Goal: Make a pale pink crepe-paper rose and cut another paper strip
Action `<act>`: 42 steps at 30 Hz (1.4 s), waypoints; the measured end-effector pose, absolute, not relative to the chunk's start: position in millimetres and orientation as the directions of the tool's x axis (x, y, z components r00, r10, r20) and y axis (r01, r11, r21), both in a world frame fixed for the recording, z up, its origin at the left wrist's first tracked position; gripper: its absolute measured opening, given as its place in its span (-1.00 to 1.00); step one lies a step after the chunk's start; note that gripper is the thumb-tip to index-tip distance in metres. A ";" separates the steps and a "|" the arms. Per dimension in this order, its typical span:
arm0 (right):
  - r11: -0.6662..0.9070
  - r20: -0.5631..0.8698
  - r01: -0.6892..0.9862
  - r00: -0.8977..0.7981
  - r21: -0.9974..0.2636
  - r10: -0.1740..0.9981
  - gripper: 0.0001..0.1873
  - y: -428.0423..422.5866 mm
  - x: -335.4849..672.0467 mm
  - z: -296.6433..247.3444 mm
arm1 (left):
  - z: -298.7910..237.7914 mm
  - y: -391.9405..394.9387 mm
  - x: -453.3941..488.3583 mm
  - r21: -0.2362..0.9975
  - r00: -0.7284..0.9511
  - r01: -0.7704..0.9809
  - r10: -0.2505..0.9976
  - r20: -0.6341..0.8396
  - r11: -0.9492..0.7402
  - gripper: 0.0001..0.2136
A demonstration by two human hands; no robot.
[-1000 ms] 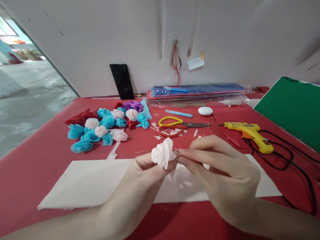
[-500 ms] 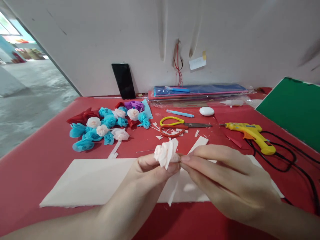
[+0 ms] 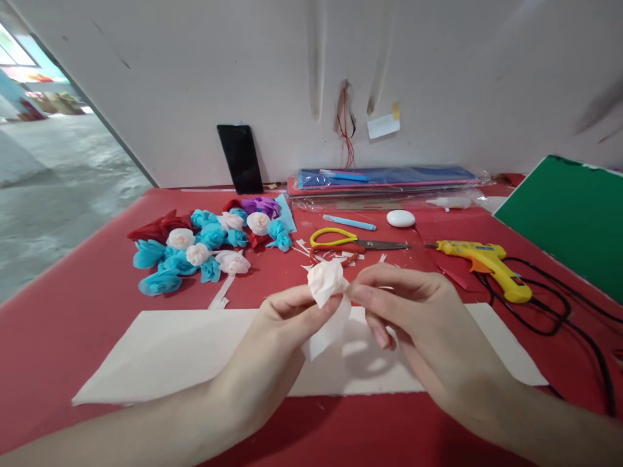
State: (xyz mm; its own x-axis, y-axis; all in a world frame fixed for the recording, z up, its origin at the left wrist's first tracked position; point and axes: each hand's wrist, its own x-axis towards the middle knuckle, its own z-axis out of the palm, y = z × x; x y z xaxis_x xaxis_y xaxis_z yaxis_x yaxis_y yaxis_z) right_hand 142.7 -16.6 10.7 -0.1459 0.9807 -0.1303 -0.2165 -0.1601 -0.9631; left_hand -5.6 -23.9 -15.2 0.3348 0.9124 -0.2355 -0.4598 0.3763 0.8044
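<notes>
Between my two hands is a pale pink paper flower (image 3: 325,283), its petals turned up and to the left. My left hand (image 3: 277,344) pinches its base between thumb and fingers. With thumb and index finger, my right hand (image 3: 423,324) grips the flower's narrow end on the right; its other fingers curl underneath. A loose end of the paper strip (image 3: 325,332) hangs below the flower. Under both hands lies a wide sheet of pale crepe paper (image 3: 180,353). Scissors (image 3: 357,243) with yellow and red handles lie just behind the flower, among white scraps.
Blue, pink, red and purple paper flowers (image 3: 209,237) are heaped at the left. A yellow glue gun (image 3: 487,259) with black cord (image 3: 567,311) lies right. Behind are a blue pen (image 3: 349,222), a white oval object (image 3: 400,218), a phone (image 3: 240,159) and a green board (image 3: 564,220).
The flower has turned in my fingers and its strip wraps differently at the base. My right hand has shifted, its lower fingers now curled apart below the pinch.
</notes>
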 end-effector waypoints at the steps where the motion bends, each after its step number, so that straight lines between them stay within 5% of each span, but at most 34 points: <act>1: -0.173 -0.141 -0.223 -0.151 -0.959 0.978 -0.89 -18.0 142.0 10.2 | -15.9 -24.6 -5.3 0.817 0.344 -0.446 0.913 -0.221 0.366 -0.85; 10: -0.013 0.010 -0.298 -0.078 -0.955 0.997 -0.87 -22.8 140.2 16.6 | 6.2 -27.2 8.8 0.771 0.372 -0.555 0.922 -0.105 0.312 -0.93; 27: 0.222 0.261 -0.457 -0.023 -0.861 0.965 -0.89 1.5 131.4 41.6 | 38.1 -0.2 32.9 0.730 0.264 -0.679 0.953 0.152 0.072 -0.77; 31: 0.403 0.394 -0.367 0.103 -0.838 0.913 -0.89 -0.3 129.3 37.3 | 35.2 1.1 30.5 0.703 0.267 -0.705 0.953 0.144 0.091 -0.80; 35: 0.623 0.599 -0.102 0.189 -0.776 0.778 -0.76 -2.9 130.0 36.8 | 36.6 1.6 28.9 0.714 0.329 -0.687 0.934 0.137 0.137 -0.76; 42: 0.822 0.892 0.345 0.177 -0.453 0.417 -0.75 -0.5 134.9 33.8 | 38.5 -2.2 30.6 0.739 0.203 -0.671 0.974 0.103 0.062 -0.87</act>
State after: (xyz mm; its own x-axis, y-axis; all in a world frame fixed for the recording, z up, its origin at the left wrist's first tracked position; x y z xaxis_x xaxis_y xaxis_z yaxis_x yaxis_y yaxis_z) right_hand 134.9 -0.5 33.8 0.1768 0.4165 0.8918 0.3453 0.8222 -0.4525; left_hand 30.6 -2.2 38.5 0.2028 0.9738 0.1025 -0.6705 0.0618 0.7393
